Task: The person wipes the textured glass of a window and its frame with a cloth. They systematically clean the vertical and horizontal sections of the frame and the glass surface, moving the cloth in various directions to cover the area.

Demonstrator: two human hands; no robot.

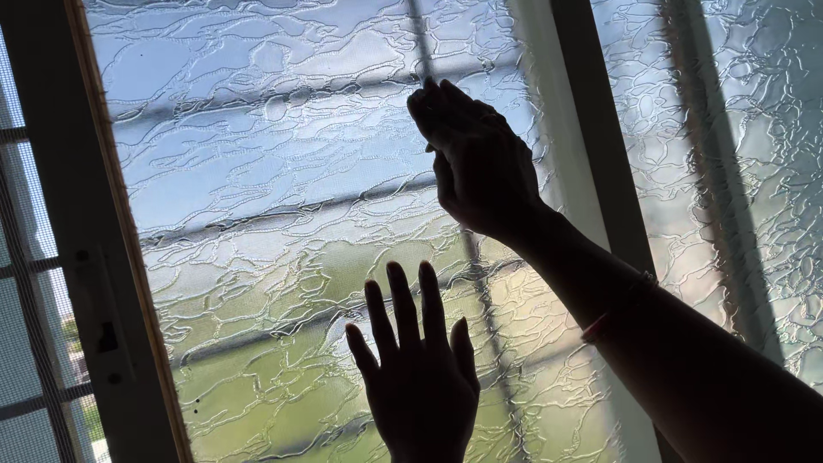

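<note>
Both hands press on the glass, and neither grip is clamped on anything. The left hand (422, 377) is low and near the middle. Its grip is apart, with the fingers (403, 300) spread and pointing up, flat on the glass pane (274, 214). The right hand (476, 167) is higher up and a bit to the right. Its fingers are close together and point up and a little left. It looks dark against the light, so I cannot tell if something small is under it. A thin band (613, 313) goes round the right wrist.

I count two hands and two panes of bumpy glass. The big pane fills the middle of the view. It is taller than it is wide, and its long side runs up and down, leaning a little. The second pane (737, 154) is on the right, past a dark upright frame bar (600, 137). The bumpy lines make the glass hard to see through. Blue shows at the top and green at the bottom.

One dark frame (94, 257) with a thin wooden edge runs down the left side of the big pane. One small latch (107, 339) sits on it. Farther left is one mesh screen (26, 343) with bars.
</note>
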